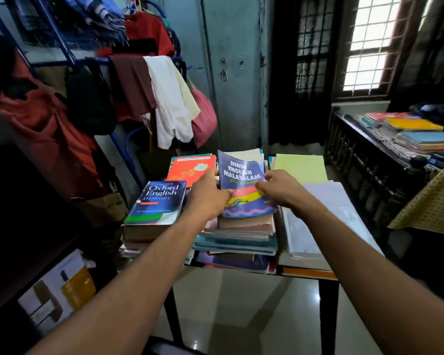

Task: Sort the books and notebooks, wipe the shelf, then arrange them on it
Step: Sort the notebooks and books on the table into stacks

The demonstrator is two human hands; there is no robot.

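A blue Hindi English Malayalam dictionary (241, 172) lies on top of the middle stack of books (236, 242) on a small table. My left hand (208, 196) grips its left edge and my right hand (282, 188) grips its right edge, with its front cover curling up at the far end. A thick Oxford English Dictionary (157, 203) tops the left stack. Behind it lies an orange-red book (187, 167). A pale green notebook (300, 167) and white papers (326, 201) cover the right stack.
The table's dark front leg (328, 316) stands on a glossy tiled floor. A clothes rack (128, 80) with hanging garments stands at the left. A dark wooden cabinet (364, 170) at the right carries more notebooks (415, 126). A box (59, 285) sits low at the left.
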